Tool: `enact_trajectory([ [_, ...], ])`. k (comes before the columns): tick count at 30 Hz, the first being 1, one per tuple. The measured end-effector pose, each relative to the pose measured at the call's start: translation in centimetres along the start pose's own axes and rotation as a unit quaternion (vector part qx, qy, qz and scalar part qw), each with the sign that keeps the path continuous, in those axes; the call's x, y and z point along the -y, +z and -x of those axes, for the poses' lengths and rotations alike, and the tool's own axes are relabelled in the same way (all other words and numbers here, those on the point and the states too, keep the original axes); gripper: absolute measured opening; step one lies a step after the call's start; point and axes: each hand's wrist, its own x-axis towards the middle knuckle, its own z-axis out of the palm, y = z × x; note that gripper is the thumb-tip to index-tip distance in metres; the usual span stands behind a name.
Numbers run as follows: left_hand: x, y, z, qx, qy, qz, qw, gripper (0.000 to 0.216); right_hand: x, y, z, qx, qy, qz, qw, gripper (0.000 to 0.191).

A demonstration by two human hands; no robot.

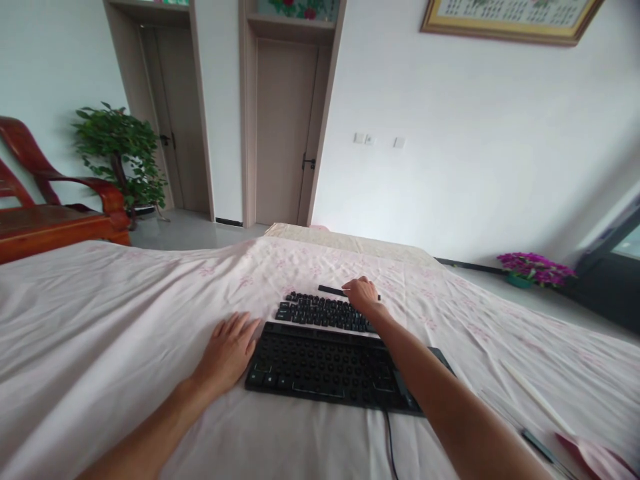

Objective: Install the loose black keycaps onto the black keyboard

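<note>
A black keyboard (pixel 320 367) lies on the cloth with most of its keycaps off, showing rows of small round stubs. Just beyond it, loose black keycaps (pixel 320 312) are laid out in rows. My left hand (pixel 229 348) rests flat on the cloth beside the keyboard's left end, fingers spread and holding nothing. Stretched over the keyboard, my right hand (pixel 363 293) is at a long black bar-shaped keycap (pixel 331 290) behind the rows. Its fingers are bent together, and what they pinch is hidden. My right forearm covers part of the keyboard's right side.
A cable (pixel 390 443) runs from the keyboard toward me. On the right of the pale flowered cloth (pixel 200 293) lie a thin white stick (pixel 537 397), a dark-handled tool (pixel 537 445) and a pink cloth piece (pixel 595 457). A wooden chair (pixel 60 193) stands left.
</note>
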Motion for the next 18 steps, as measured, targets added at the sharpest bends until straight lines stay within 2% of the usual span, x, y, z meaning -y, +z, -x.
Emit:
enact_trajectory([
  [5,0.1,0.0,0.1,0.0,0.001,0.004,1.0,0.04,1.0,0.0,-0.6,0.01,-0.025,0.001,1.0,0.021],
  [10,0.2,-0.1,0.0,-0.004,-0.009,0.028,1.0,0.039,2.5,-1.3,0.2,0.005,-0.043,-0.049,0.998,0.022],
  [11,0.3,-0.1,-0.1,-0.009,-0.013,0.051,0.999,0.039,2.9,-1.7,0.7,0.007,-0.043,-0.069,0.997,0.022],
  [13,0.4,-0.6,-0.3,-0.039,-0.021,0.127,0.991,0.039,3.9,-2.5,2.2,0.036,-0.038,-0.176,0.983,0.024],
  [14,0.2,-1.1,-0.5,-0.064,-0.024,0.178,0.982,0.038,4.4,-2.9,3.2,0.065,-0.03,-0.277,0.958,0.024],
  [16,-0.4,-2.4,-0.9,-0.121,-0.027,0.29,0.949,0.035,5.3,-3.8,5.5,0.136,-0.018,-0.483,0.865,0.024],
  [18,-1.5,-4.2,-1.2,-0.142,-0.036,0.405,0.903,0.04,5.9,-4.6,8.0,0.197,-0.013,-0.597,0.778,0.027],
])
